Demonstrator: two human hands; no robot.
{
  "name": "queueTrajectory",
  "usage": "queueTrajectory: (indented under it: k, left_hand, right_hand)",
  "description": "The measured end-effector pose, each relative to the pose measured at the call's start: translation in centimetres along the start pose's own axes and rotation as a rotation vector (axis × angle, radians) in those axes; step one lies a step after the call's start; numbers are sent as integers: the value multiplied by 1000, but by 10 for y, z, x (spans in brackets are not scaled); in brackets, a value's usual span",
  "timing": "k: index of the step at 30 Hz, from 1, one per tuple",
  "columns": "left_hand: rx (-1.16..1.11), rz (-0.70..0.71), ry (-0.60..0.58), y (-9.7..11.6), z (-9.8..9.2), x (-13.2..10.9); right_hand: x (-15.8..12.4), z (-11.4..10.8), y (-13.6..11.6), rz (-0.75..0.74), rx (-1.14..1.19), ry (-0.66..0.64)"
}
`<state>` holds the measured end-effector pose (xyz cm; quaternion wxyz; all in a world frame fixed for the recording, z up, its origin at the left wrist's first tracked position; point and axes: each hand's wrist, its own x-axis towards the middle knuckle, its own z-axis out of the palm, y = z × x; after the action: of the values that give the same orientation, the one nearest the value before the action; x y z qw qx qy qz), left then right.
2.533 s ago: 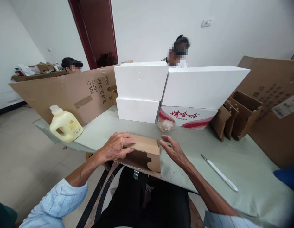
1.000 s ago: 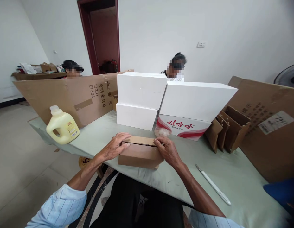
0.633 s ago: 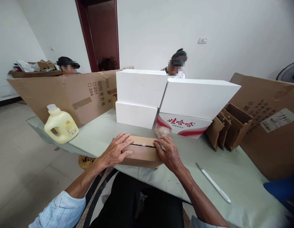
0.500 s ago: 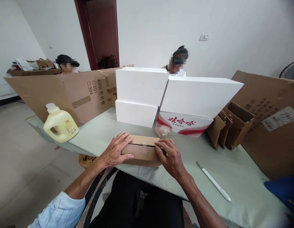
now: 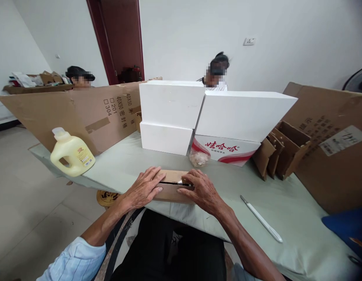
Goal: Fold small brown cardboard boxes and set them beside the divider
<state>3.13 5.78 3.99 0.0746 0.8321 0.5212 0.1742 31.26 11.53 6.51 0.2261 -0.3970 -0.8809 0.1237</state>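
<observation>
A small brown cardboard box (image 5: 172, 194) lies at the near edge of the table between my hands. Its two top flaps meet along a dark slit, which gapes slightly, with a shiny bit of what looks like clear tape near its middle. My left hand (image 5: 144, 187) grips the box's left end, fingers over the top and thumb on the near flap. Over the right part, my right hand (image 5: 201, 191) bends its fingers at the slit, with its thumb pressed on the near flap. A white slim-handled knife (image 5: 261, 219) rests on the table to the right.
White boxes (image 5: 169, 103) and a red-and-white printed carton (image 5: 228, 151) stand ahead, a clear plastic bundle (image 5: 199, 157) before them. A yellow jug (image 5: 72, 154) is left, folded cardboard pieces (image 5: 282, 150) right. Large cardboard panels (image 5: 96, 113) flank the table; two people sit beyond.
My right hand has slid left along the box toward its middle, and the slit between the flaps shows wider and darker. My left hand stays at the left end.
</observation>
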Motion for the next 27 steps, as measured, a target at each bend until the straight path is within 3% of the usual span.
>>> queueTrajectory:
  k: [8, 19, 27]
  left_hand:
    - [10, -13, -2, 1, 3, 10]
    - [102, -50, -28, 11, 4, 10]
    - [155, -79, -39, 14, 14, 9]
  right_hand:
    - [11, 4, -1, 54, 137, -55]
    - [12, 13, 7, -22, 239, 31]
    - [2, 17, 9, -112, 371, 111]
